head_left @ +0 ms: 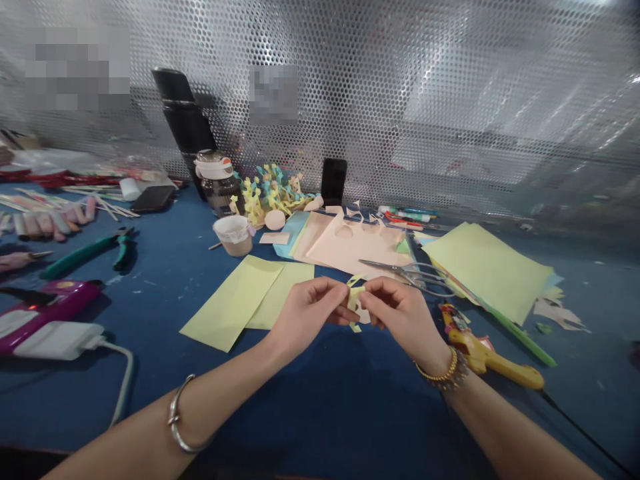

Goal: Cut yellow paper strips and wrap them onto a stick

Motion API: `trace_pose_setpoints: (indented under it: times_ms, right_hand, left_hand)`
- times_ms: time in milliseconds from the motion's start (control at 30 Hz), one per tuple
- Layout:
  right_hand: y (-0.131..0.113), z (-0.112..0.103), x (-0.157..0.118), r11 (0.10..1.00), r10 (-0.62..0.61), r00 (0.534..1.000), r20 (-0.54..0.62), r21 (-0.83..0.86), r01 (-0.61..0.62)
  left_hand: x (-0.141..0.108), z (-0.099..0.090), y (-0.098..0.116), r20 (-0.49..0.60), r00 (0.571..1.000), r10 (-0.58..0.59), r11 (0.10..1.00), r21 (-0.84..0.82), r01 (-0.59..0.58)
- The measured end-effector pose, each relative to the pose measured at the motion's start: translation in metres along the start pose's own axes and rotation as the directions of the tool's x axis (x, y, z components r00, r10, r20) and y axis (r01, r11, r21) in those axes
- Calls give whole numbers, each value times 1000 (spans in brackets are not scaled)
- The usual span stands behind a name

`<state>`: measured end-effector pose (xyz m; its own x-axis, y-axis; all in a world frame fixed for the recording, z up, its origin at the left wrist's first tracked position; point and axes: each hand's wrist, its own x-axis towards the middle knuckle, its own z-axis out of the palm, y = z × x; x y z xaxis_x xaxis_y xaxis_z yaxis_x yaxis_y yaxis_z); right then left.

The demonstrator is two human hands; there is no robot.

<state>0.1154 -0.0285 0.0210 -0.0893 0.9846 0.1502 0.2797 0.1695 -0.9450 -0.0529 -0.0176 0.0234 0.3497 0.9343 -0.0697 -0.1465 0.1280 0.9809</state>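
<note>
**Two-handed pinch on a small yellow paper piece [355,297]**

Center, above the near part of the blue tabletop [320,413]: yellow piece between left hand [315,303] and right hand [397,307], thumb and fingertips of each closed on it from opposite sides. Behind the grip, a pale paper shape [363,313] near the right fingertips; whether held or merely overlapped, impossible to tell. On the left wrist, a silver bangle [174,420]; on the right, gold and grey bracelets [456,373].

Just beyond the hands, scissors [379,265], handles to the right, blades over pink sheets [360,245]. To the left, overlapping pale yellow sheets [233,300]; to the right, a yellow paper pile [493,267] with a slender green implement [525,340] along its near side. Beside the right wrist, a yellow glue gun [515,372], cord toward the lower right.

Farther back: cup [234,239], lidded jar [219,193], cluster of small paper stars [273,190], dark phone [334,181] upright before a silvery perforated panel [370,100]. Far left: teal-handled pliers [84,256] and purple power strip [73,299] with white adapter [57,341].
</note>
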Motion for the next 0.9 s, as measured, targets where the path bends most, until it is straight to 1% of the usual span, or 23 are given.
trace_pose_setpoints:
  times_ms: [367, 633, 767, 900]
  right_hand:
    - [-2, -1, 1, 1000, -23, 1000, 5, 18, 23]
    - [-2, -1, 0, 999, -23, 1000, 6, 26, 23]
    - [-2, -1, 0, 1000, -18, 1000, 11, 25, 18]
    - [-2, -1, 1, 999, -14, 1000, 10, 29, 14]
  left_hand:
    - [1, -1, -2, -37, 999, 31, 994, 104, -27]
    - [1, 1, 0, -57, 997, 45, 989, 141, -36]
    - [1, 1, -1, -65, 997, 52, 990, 131, -43]
    - [0, 1, -3, -39, 997, 60, 995, 80, -56]
